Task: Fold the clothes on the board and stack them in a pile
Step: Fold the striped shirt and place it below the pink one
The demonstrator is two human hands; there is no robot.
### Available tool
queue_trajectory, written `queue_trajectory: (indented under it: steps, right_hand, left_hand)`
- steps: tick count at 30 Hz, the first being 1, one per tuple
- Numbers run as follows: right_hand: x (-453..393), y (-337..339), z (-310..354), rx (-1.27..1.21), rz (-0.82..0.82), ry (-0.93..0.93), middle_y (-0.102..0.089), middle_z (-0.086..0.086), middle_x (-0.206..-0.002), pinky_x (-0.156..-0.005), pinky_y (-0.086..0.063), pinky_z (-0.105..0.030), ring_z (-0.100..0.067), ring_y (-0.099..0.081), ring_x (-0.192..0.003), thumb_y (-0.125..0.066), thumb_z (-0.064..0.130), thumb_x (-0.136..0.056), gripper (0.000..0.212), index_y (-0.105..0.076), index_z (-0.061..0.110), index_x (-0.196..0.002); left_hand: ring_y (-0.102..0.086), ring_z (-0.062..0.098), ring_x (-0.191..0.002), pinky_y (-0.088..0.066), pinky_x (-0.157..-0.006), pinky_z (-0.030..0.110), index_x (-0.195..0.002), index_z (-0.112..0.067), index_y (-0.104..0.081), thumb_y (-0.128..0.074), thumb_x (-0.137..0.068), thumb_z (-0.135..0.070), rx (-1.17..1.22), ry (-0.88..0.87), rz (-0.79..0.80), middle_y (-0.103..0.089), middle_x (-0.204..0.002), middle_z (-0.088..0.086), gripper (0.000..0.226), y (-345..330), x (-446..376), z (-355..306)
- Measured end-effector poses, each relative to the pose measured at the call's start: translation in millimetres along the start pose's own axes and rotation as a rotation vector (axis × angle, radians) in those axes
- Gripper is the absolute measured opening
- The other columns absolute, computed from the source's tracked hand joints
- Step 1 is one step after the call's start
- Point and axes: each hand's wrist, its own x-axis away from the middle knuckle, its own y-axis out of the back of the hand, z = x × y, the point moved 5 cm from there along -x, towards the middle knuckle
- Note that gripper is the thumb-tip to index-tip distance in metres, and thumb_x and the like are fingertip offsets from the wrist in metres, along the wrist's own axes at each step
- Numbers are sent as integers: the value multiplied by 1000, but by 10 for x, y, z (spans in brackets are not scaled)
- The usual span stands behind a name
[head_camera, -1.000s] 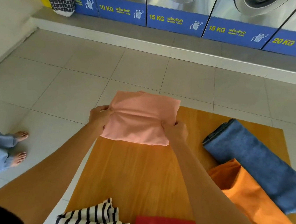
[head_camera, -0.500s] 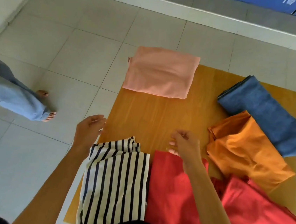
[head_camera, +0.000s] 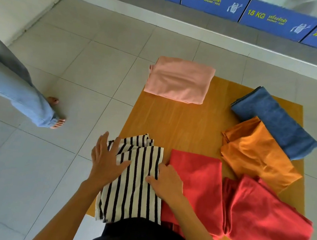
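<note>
A folded pink garment (head_camera: pixel 179 81) lies at the far left corner of the wooden board (head_camera: pixel 173 121). At the near left edge lies a black-and-white striped garment (head_camera: pixel 134 195). My left hand (head_camera: pixel 106 161) rests flat on its left side with fingers spread. My right hand (head_camera: pixel 166 181) grips its right edge, thumb on the stripes and fingers curled at the seam with a red garment (head_camera: pixel 202 183). An orange garment (head_camera: pixel 256 151) and a blue one (head_camera: pixel 275 120) lie unfolded on the right.
A second red cloth (head_camera: pixel 260 218) spreads over the near right corner. Another person's bare feet and jeans leg (head_camera: pixel 43 111) stand on the tiled floor to the left. Washing machines (head_camera: pixel 215 0) line a raised step at the back.
Both hands let go of the folded pink garment at the far corner, drew back toward me and came down onto the striped garment. The person at left shifted a step.
</note>
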Motion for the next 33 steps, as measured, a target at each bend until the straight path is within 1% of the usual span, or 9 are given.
queue_trajectory:
  steps: [4,9,12,16,20,24,28,30,33]
  right_hand:
    - [-144,25,232,-10,-29,107,-62,-1,-118,-88,-53,-41,-25,-61,-110,-65,45,-89,36,-60,19,-112]
    - [-4,134,169,-10,-97,125,-64,-1,-123,-92,-53,-41,-24,-61,-114,-55,45,-94,42,-58,23,-129]
    - [190,123,-157,-42,-72,56,-67,0,-98,-75,-52,-35,-20,-64,-90,-56,47,-94,33,-63,17,-106]
    - [436,-123,-507,-44,114,-38,-64,1,-64,-65,-59,-39,-23,-65,-60,-54,65,-81,51,-59,16,-71]
    - [560,-321,-542,-111,229,-145,-77,-3,-78,-73,-64,-41,-23,-77,-70,-56,66,-82,56,-64,13,-98]
    - [592,-346,-382,-154,145,-70,-64,3,-109,-82,-56,-41,-24,-67,-100,-62,61,-82,58,-51,18,-119]
    - [593,-405,-440,-236,6,-162,-71,0,-94,-73,-58,-43,-22,-69,-85,-56,71,-76,65,-54,14,-106]
    - [543,-562,-496,-293,85,-204,-78,-2,-83,-76,-62,-42,-22,-75,-76,-50,77,-76,71,-64,11,-98]
    - [514,-719,-368,-449,120,-148,-74,-2,-117,-93,-56,-34,-20,-71,-106,-59,64,-87,61,-63,17,-126]
  left_hand:
    - [8,23,-151,7,-118,49,-154,-29,-17,-51,-79,-74,-93,-186,204,1,-165,2,94,-128,-249,-111]
    - [-45,26,-129,-30,-108,46,-137,-24,-44,-65,-75,-65,-4,-19,115,-49,-139,5,77,-8,-203,1]
    - [-53,24,-117,-34,-104,45,-132,-22,-46,-64,-80,-59,25,24,66,-59,-125,4,65,-18,-15,84]
    - [-59,23,-110,-35,-103,46,-132,-26,-48,-54,-88,-58,-20,29,92,-64,-118,2,55,-26,147,227]
    - [-65,23,-102,-47,-93,37,-124,-22,-56,-51,-94,-48,42,12,73,-68,-116,4,40,55,205,287]
    - [-68,25,-96,-46,-80,28,-112,-19,-59,-52,-97,-38,112,31,85,-69,-107,4,25,147,217,373]
    - [-65,25,-97,-44,-81,29,-104,-18,-59,-57,-95,-35,247,161,54,-69,-104,6,20,279,281,578]
    - [-63,22,-95,-43,-81,29,-104,-18,-58,-57,-94,-37,283,214,31,-68,-105,6,21,299,359,645]
    - [-63,29,-107,-47,-91,37,-121,-13,-56,-51,-95,-44,325,309,36,-66,-118,12,40,251,495,646]
